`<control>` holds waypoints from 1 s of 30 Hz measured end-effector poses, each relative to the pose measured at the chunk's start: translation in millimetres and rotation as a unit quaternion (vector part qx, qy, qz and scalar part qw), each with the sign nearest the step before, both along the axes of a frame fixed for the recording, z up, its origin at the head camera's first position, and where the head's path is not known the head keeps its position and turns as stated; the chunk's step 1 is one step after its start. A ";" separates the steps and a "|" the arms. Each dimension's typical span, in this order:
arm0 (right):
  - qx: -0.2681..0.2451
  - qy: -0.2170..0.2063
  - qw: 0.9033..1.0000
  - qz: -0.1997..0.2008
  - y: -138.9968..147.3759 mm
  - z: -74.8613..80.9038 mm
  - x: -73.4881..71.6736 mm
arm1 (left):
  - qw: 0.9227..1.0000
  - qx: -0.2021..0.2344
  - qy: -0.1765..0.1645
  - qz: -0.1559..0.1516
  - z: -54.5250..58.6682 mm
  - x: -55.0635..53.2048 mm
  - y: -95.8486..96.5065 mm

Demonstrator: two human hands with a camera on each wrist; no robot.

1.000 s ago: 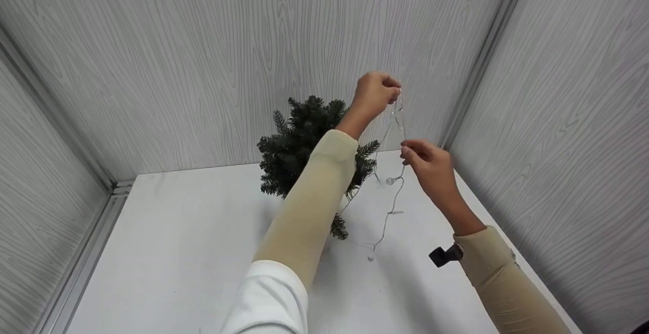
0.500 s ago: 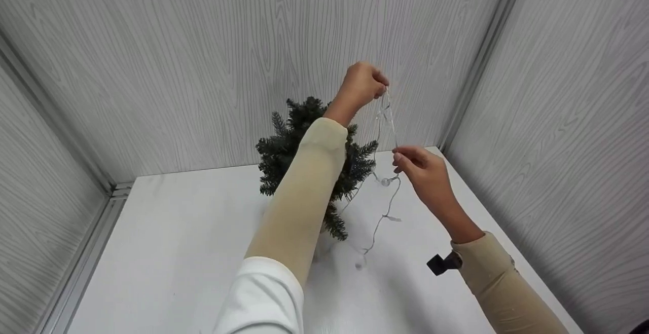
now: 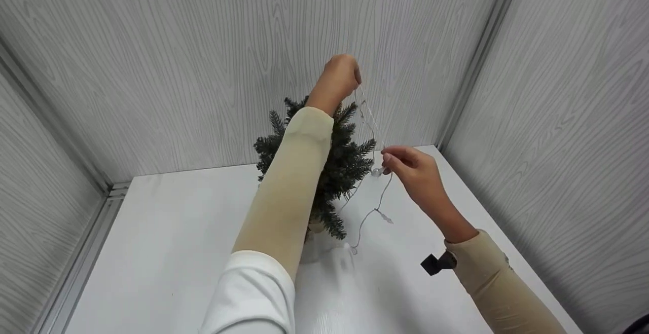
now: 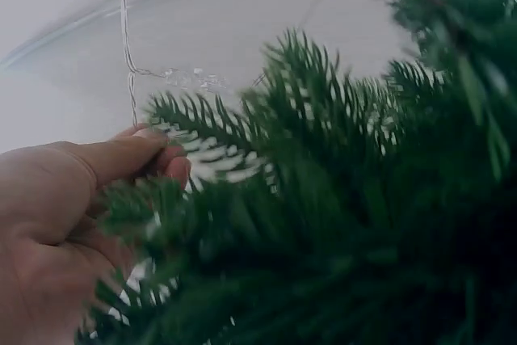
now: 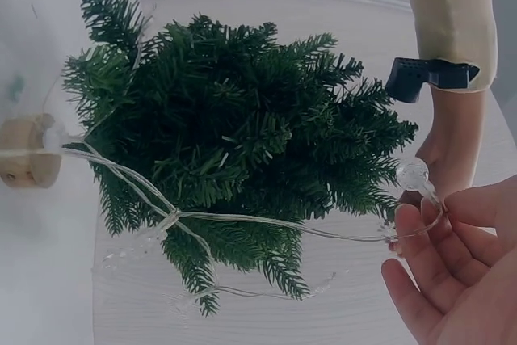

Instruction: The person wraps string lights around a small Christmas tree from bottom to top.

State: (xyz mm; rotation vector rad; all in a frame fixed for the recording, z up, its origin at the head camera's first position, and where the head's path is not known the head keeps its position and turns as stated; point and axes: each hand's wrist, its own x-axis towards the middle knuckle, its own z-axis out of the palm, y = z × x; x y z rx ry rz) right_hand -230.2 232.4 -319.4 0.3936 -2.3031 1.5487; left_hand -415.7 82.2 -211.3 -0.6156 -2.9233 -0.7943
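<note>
A small green artificial Christmas tree stands on the white table, partly hidden behind my left forearm. Above its right side my left hand pinches a clear wire of a string of lights. In the left wrist view, branches cover part of that left hand. To the right of the tree and lower, my right hand pinches the same string between thumb and fingers. A round clear bulb sits by the fingertips in the right wrist view. Below the right hand the string hangs down toward the table.
The white table is bounded by grey wood-grain panels at the back and sides. In the right wrist view the tree's wooden base shows at the left. A black wrist camera sits on the right cuff.
My left hand has moved left and up, over the tree. The right hand has drifted slightly left. The string stretched between them has shifted left, nearer the branches.
</note>
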 end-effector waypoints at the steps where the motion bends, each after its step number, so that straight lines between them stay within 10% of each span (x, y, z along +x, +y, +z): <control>1: -0.005 0.003 1.000 -0.001 1.1 0.9 0.0 | 1.000 0.006 -0.001 -0.002 0.1 0.4 -0.6; 13: -0.036 0.036 0.998 -0.034 4.3 0.3 9.5 | 0.982 0.162 -0.030 -0.092 -4.6 6.8 30.7; 22: -0.040 0.053 0.997 -0.035 2.3 1.1 14.1 | 0.954 0.263 -0.116 -0.087 -10.1 4.3 38.6; 30: -0.045 0.074 0.996 -0.031 2.4 -1.7 14.1 | 0.941 0.305 -0.098 -0.112 -10.2 3.5 43.9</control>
